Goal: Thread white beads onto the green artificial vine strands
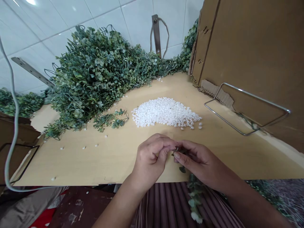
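Pinching a leafy sprig (193,193) together above the lap, left hand (150,156) and right hand (199,163) meet fingertip to fingertip.
Light, floppy, probably plastic; best gripped at its stem tip. Beyond: white beads (165,112), greenery pile (95,72).

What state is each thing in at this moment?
left hand: fingers pinched at the sprig's tip
right hand: gripping the sprig
green sprig: held, hanging down over the lap
white beads: heaped loose on the table
table: a few stray beads on it
foliage pile: heaped against the wall
wire frame: leaning on the cardboard
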Motion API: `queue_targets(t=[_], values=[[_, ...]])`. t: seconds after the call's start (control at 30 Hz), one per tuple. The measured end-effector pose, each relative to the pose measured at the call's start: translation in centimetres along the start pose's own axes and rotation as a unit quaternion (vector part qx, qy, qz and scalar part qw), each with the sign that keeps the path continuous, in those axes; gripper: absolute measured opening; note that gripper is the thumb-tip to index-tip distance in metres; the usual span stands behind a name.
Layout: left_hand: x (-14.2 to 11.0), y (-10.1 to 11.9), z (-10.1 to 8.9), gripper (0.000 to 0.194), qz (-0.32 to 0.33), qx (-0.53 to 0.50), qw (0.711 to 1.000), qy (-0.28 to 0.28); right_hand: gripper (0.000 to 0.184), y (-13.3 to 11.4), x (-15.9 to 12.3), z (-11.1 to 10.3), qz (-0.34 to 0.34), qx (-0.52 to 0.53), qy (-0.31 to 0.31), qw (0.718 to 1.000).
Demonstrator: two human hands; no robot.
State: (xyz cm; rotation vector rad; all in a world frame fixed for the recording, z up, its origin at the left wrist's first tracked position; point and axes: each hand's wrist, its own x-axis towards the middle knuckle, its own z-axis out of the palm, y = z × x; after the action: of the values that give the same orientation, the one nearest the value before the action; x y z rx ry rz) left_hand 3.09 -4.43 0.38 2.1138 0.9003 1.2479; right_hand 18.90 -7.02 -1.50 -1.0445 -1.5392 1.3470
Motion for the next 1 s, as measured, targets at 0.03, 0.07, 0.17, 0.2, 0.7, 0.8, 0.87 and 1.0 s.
queue_targets(t=[0.03, 0.07, 0.17, 0.2, 0.7, 0.8, 0.87, 1.0], values=[[0.0, 0.0, 0.0, 0.02, 0.002, 0.003, 1.0, -0.004, 0.022, 0.1, 0.1, 0.1, -0.012, -0.036, 0.014, 0.999], [0.1, -0.1, 0.0, 0.02, 0.0, 0.005, 1.0, -0.009, 0.02, 0.2, 0.3, 0.2, -0.029, -0.069, 0.027, 0.997], [0.4, -0.7, -0.3, 0.014, -0.04, 0.025, 0.999, -0.025, 0.016, 0.4, 0.6, 0.5, -0.079, -0.142, 0.06, 0.985], [0.6, -1.1, -0.7, 0.012, -0.063, 0.039, 0.997, -0.027, 0.017, 0.5, 0.7, 0.6, -0.086, -0.16, 0.065, 0.981], [4.5, -6.2, -1.6, 0.023, -0.132, 0.431, 0.881, -0.143, 0.028, 1.0, 1.2, 0.8, -0.075, -0.225, 0.102, 0.966], [4.6, -6.3, -1.8, 0.021, -0.129, 0.41, 0.893, -0.129, 0.028, 1.0, 1.2, 0.7, -0.066, -0.22, 0.1, 0.968], [4.5, -6.2, -1.9, 0.018, -0.146, 0.345, 0.922, -0.099, 0.028, 0.9, 1.1, 0.7, -0.061, -0.215, 0.104, 0.969], [3.8, -4.9, -1.4, 0.007, -0.255, 0.033, 0.966, -0.029, 0.026, 0.8, 1.1, 0.7, -0.06, -0.193, 0.117, 0.972]])
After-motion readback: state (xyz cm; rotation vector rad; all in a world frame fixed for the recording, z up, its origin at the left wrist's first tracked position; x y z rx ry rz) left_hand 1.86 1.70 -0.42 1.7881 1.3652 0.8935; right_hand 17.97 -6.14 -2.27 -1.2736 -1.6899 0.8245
